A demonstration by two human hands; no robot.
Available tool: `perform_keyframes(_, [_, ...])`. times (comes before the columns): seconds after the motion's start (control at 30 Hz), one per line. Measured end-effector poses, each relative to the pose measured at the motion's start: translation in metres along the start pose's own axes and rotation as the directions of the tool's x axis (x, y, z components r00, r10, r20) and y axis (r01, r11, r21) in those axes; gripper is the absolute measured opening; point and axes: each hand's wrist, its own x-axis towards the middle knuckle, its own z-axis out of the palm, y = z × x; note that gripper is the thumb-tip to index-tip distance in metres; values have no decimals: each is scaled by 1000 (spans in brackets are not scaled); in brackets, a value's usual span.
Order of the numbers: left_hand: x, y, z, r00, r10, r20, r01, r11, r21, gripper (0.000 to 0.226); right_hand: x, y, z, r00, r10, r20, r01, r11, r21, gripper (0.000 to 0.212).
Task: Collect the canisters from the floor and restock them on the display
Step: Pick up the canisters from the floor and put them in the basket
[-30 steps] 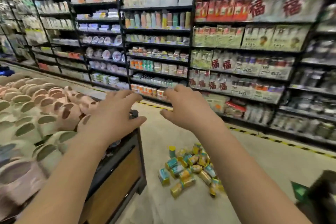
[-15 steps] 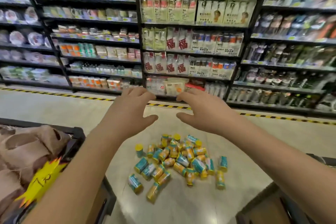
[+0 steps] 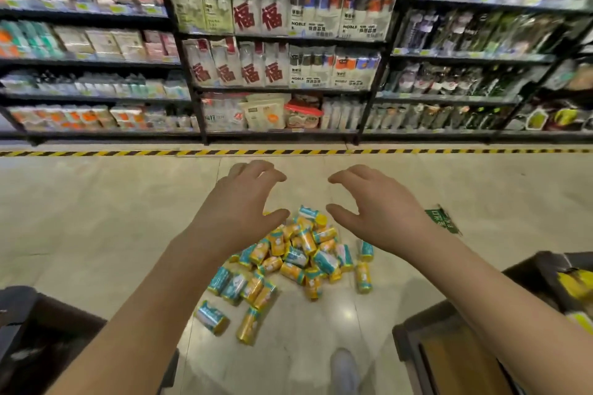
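Note:
Several small yellow and teal canisters (image 3: 290, 263) lie in a loose pile on the pale floor, straight ahead of me. Two strays lie nearer, a teal one (image 3: 211, 316) and a yellow one (image 3: 247, 325). My left hand (image 3: 239, 202) hovers above the pile's left edge, palm down, fingers spread and loosely curled, holding nothing. My right hand (image 3: 375, 205) hovers above the pile's right edge in the same pose, also holding nothing. Both hands are in the air, apart from the canisters.
A dark display stand (image 3: 35, 337) is at the lower left and another with a wooden side (image 3: 449, 349) at the lower right. Black shelving (image 3: 282, 90) full of packaged goods stands behind a yellow-black floor stripe (image 3: 288, 152). A green floor sticker (image 3: 441, 221) lies right of my hand. My shoe (image 3: 345, 369) shows below.
My view has swung right and down, from the left display to the canister pile, which now sits centred. Both hands have lowered toward the pile with fingers curling more.

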Motion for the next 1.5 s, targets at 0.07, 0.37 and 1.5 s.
perform_keyframes(0.07, [23, 6, 17, 1000, 10, 12, -10, 1000, -12, 61, 9, 25, 10, 1000, 19, 16, -19, 1000, -3, 52])
perform_keyframes(0.37, [136, 52, 103, 995, -5, 103, 9, 999, -39, 62, 62, 159, 46, 997, 23, 78, -23, 1000, -1, 53])
perform_keyframes(1.5, [284, -56, 635, 884, -65, 463, 143, 981, -135, 64, 173, 379, 560, 921, 178, 345, -223, 970, 94, 45])
